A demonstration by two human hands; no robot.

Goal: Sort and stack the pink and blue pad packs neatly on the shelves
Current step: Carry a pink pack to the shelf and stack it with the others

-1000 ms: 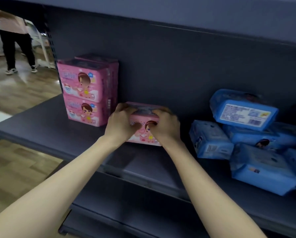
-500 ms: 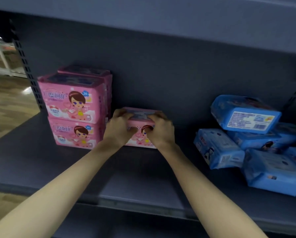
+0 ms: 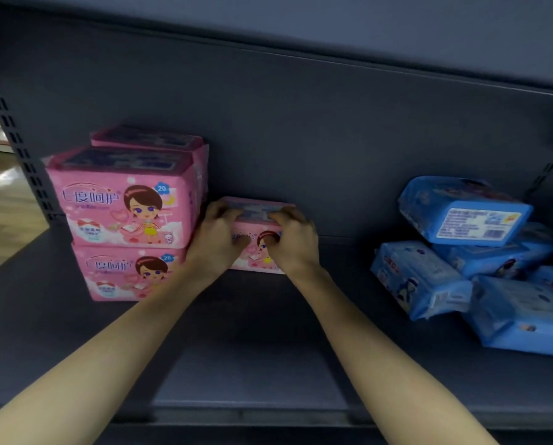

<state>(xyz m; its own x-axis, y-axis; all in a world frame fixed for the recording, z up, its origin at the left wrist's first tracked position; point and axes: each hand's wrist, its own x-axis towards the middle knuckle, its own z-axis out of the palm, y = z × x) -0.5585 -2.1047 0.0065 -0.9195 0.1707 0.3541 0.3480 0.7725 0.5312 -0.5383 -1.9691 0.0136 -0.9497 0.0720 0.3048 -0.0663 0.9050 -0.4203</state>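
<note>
Round pack (image 3: 253, 227): left hand (image 3: 215, 240), right hand (image 3: 297, 245).

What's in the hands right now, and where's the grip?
One pink pad pack, standing on the shelf: left hand grips its left end, right hand its right end, fingers curled over the top edge, thumbs on the front.

- Mostly hidden behind left hand (image 3: 215, 244) and right hand (image 3: 297, 250): front of the pink pack (image 3: 254, 263).
- Cut by the right edge: blue packs (image 3: 509, 316).
- Largely hidden behind front pink stack (image 3: 124, 220): rear pink stack (image 3: 146, 141).
- Too blurred to read: blue label (image 3: 478, 222).
</note>
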